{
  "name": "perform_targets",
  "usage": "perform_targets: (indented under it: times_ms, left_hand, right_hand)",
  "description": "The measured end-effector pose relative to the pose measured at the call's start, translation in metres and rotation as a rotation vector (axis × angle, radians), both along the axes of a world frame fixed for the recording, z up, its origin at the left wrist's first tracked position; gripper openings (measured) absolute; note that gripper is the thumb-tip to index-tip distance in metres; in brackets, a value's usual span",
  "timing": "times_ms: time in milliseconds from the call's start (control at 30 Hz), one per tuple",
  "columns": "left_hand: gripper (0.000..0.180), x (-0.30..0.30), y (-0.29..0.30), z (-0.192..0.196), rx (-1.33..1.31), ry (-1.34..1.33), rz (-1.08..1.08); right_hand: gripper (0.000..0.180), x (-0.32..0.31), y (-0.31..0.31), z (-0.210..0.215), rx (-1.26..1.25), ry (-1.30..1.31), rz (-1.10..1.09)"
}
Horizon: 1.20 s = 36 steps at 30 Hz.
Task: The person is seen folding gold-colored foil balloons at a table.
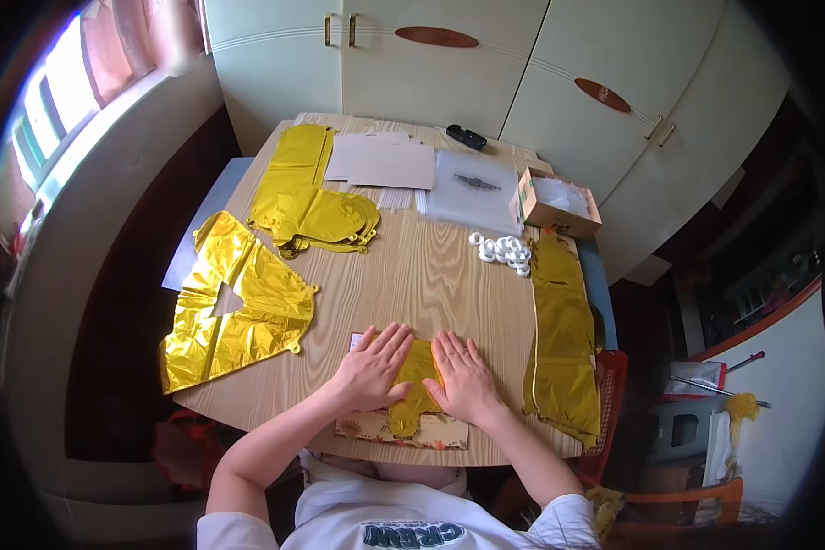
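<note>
Both palms press flat on a folded gold foil balloon [420, 371] at the table's near edge. My left hand [374, 369] covers its left side, fingers stretched out and pointing away from me. On its right side lies my right hand [465, 374], fingers straight and thumb turned inward. Under the foil is a printed cardboard sheet [445, 433], its near strip showing below the balloon. A small white corner of something shows by my left fingertips; the rest is hidden.
An unfolded gold foil balloon [258, 323] lies at left, with a gold foil stack [307, 211] behind it. Grey cards [392, 165], clear plastic bags [472, 203], a black object [466, 137], white rolls [504, 250] and a tissue box [564, 218] sit farther back. More gold foil [564, 339] runs along the right edge.
</note>
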State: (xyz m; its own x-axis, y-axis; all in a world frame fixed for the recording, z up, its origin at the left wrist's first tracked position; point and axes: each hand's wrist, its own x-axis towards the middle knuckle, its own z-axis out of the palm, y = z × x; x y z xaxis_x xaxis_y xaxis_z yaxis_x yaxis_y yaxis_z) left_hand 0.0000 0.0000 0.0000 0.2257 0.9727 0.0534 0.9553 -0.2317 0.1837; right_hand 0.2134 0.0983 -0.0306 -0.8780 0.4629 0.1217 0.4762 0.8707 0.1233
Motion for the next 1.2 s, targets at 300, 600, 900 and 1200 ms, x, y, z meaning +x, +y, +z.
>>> perform_targets:
  times_ms: [300, 600, 900, 1200]
  left_hand:
    - [0.084, -0.026, -0.027, 0.005, -0.077, 0.013, 0.124]
    - [0.065, -0.025, 0.022, 0.037, 0.003, 0.033, -0.132]
    - [0.064, -0.012, 0.052, 0.002, -0.001, -0.032, -0.391]
    - [0.06, -0.016, 0.053, -0.007, 0.008, -0.027, -0.404]
  right_hand:
    - [0.111, -0.002, -0.008, 0.035, -0.352, -0.091, -0.067]
    - [0.121, -0.007, -0.008, 0.042, -0.349, -0.217, -0.116]
    - [0.117, -0.004, -0.011, 0.039, -0.296, -0.058, -0.113]
    - [0.074, -0.007, -0.042, 0.036, -0.334, 0.35, 0.054]
